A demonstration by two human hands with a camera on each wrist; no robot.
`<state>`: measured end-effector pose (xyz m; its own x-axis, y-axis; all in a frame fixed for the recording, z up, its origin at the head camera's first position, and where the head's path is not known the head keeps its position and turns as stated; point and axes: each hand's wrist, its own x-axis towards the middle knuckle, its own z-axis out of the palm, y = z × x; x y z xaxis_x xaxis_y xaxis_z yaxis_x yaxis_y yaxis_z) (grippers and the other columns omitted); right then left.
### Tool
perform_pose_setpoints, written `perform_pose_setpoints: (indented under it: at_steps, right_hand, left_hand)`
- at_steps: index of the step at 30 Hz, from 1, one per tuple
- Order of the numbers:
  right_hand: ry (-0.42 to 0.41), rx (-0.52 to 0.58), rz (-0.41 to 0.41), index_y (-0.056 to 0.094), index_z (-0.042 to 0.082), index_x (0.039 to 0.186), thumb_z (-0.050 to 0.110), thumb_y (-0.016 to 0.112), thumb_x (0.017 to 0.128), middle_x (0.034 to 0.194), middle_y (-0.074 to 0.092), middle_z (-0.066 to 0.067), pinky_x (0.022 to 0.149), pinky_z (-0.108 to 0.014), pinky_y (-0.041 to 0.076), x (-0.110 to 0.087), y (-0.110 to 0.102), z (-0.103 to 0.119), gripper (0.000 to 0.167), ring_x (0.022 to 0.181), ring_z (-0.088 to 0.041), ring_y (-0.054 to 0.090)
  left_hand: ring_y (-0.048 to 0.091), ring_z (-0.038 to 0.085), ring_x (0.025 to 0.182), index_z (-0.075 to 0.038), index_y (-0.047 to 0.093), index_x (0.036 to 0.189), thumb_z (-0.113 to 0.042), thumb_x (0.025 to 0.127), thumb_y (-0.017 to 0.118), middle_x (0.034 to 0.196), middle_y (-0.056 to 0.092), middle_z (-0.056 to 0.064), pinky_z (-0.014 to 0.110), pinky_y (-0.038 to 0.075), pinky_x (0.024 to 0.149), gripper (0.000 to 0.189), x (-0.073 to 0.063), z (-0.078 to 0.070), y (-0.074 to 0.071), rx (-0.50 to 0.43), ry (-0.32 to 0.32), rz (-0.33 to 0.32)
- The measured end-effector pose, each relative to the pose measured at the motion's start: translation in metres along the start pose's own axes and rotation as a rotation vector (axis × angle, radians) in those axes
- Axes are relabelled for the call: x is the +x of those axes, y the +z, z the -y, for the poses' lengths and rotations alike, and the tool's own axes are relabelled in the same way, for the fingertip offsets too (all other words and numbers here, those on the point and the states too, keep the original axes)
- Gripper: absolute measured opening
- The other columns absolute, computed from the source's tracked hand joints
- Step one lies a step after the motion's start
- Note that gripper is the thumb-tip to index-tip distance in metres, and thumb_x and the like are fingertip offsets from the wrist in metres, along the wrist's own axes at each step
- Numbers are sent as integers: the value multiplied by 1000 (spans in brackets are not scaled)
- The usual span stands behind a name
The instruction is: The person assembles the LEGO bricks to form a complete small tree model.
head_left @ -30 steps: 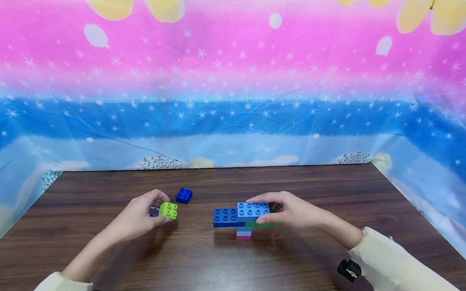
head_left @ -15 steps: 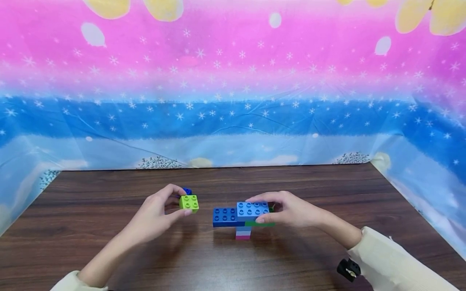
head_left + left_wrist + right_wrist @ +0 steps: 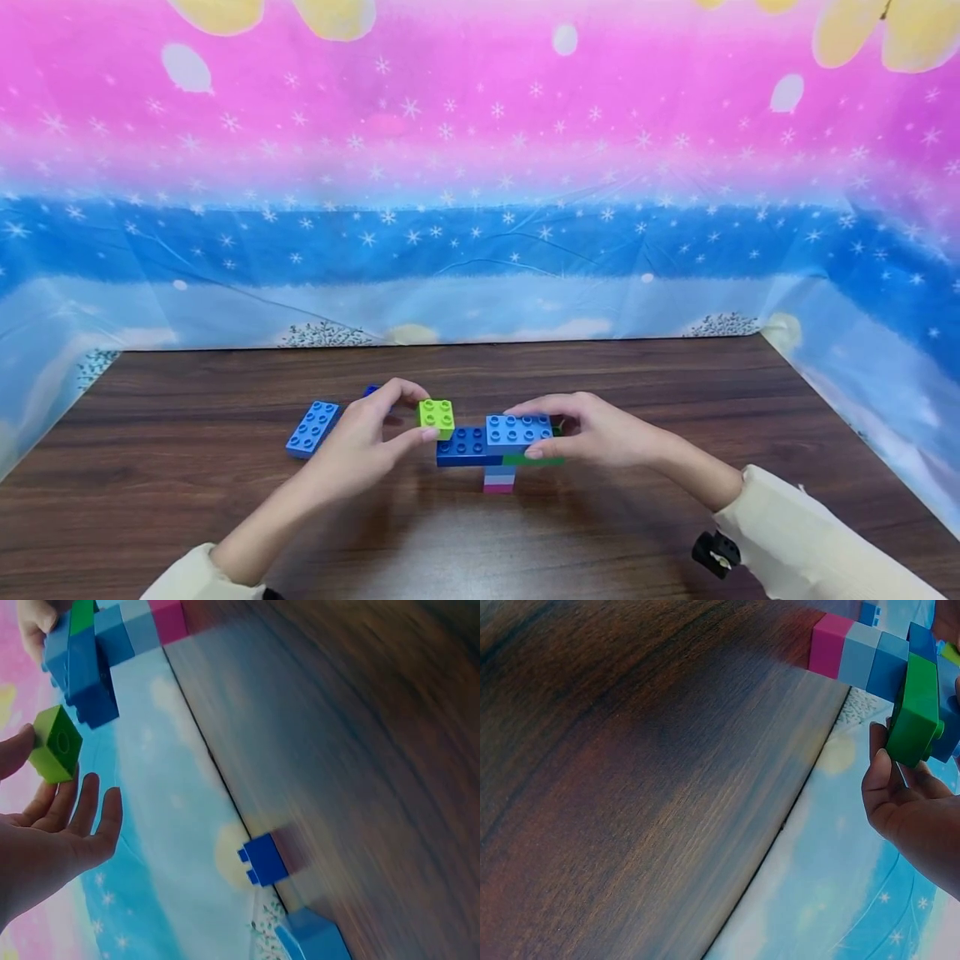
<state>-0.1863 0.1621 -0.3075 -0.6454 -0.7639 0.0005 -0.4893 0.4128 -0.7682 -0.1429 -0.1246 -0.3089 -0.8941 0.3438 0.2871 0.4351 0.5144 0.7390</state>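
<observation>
Left hand (image 3: 360, 442) pinches lime brick (image 3: 435, 419) up near left end of block stack (image 3: 498, 477); right hand (image 3: 588, 437) grips the stack's top.
Lime brick held clear of dark-blue brick (image 3: 459, 447), studs up, thumb and fingertips on opposite sides; right thumb and fingers pinch light-blue brick (image 3: 519, 430). Lime brick probably light, stiff, smooth, hard to break; best held by side walls, studs and underside free. Stack looks top-heavy on narrow pink base (image 3: 498, 489), likely tippy; steady it high.

Two hands (image 3: 362, 440) (image 3: 590, 432); one lime brick (image 3: 436, 419); one stack (image 3: 491, 459); two loose bricks (image 3: 312, 429) (image 3: 266, 859)
</observation>
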Motion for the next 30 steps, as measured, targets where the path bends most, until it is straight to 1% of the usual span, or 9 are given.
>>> perform_pose_setpoints:
  at_steps: [3,8,13,16,24,30]
  right_hand:
    - [-2,-4,-1,51,16,130,24,61,89,111,58,0,70,-28,47,1,0,0,43,86,-17,54]
    - [-5,-7,1,51,16,131,25,60,89,111,57,0,70,-28,47,1,0,0,43,86,-17,53]
    - [-4,-13,2,51,16,131,25,60,89,111,57,0,71,-29,47,1,-1,-1,43,87,-17,53]
    - [-8,-16,1,51,15,131,24,60,89,110,57,0,70,-28,47,1,-1,-1,43,86,-17,53]
    - [-19,-1,3,51,13,131,23,60,90,109,58,0,69,-27,47,1,-1,-1,43,84,-16,54]
    - [-23,5,4,51,13,130,23,60,89,108,59,0,68,-27,48,1,0,-2,43,83,-15,55]
  left_hand:
    - [58,21,96,-6,53,108,-15,86,65,102,58,4,38,47,83,27,2,-2,5,-17,0,10]
    - [56,20,98,-8,53,110,-14,86,64,105,57,3,37,46,84,27,4,-3,12,-10,-2,26]
    - [55,19,98,-8,51,112,-16,89,60,107,55,4,36,46,84,26,5,-3,19,-27,8,72]
    - [56,20,98,-7,50,112,-17,90,59,108,55,5,35,47,82,26,6,-3,22,-42,13,88]
    - [57,24,103,-9,49,111,-16,89,60,108,56,5,41,45,85,25,7,-3,26,-51,32,93]
    - [56,23,102,-10,50,111,-15,89,61,106,57,4,33,48,82,25,7,-2,27,-57,20,112]
